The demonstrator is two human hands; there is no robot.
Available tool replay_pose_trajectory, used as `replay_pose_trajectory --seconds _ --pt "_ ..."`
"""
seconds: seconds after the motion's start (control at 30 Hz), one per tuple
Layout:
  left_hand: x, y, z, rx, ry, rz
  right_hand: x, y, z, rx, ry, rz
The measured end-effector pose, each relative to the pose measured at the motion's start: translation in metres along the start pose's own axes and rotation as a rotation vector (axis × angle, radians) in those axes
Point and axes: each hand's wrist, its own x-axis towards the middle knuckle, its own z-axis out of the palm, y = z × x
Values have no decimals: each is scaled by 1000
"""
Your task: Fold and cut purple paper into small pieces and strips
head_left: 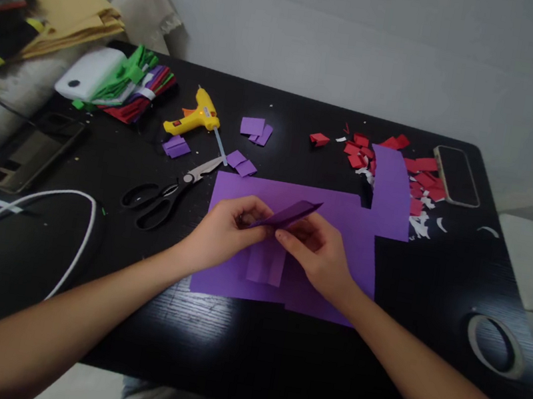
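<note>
Both my hands pinch a small folded purple paper piece (pixel 290 213) just above a large purple paper sheet (pixel 344 218) on the black table (pixel 232 349). My left hand (pixel 223 232) grips the piece's left end with curled fingers. My right hand (pixel 319 252) holds its underside with thumb and fingers closed. A small creased purple rectangle (pixel 266 263) lies on the sheet under my hands.
Black scissors (pixel 163 193) lie left of the sheet, a yellow glue gun (pixel 194 118) behind them. Small purple squares (pixel 252 128) and red paper scraps (pixel 389 155) lie at the back. A phone (pixel 456 176) sits far right; a white cable (pixel 65 221) loops at left.
</note>
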Motion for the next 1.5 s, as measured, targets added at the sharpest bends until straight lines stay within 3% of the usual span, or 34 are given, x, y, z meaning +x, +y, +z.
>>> replay_pose_trajectory --seconds 0.47,0.93,1.13,1.5 --pt "1 0 -2 -54 -19 13 -3 -8 0 -200 75 -94" --pt "3 -2 -3 -172 -24 -34 -4 0 1 -78 23 -30" --pt "3 -1 -5 -221 -41 -41 -4 -4 1 -89 33 -74" --pt "2 -1 -3 -214 9 -33 -3 -4 2 -18 6 -59"
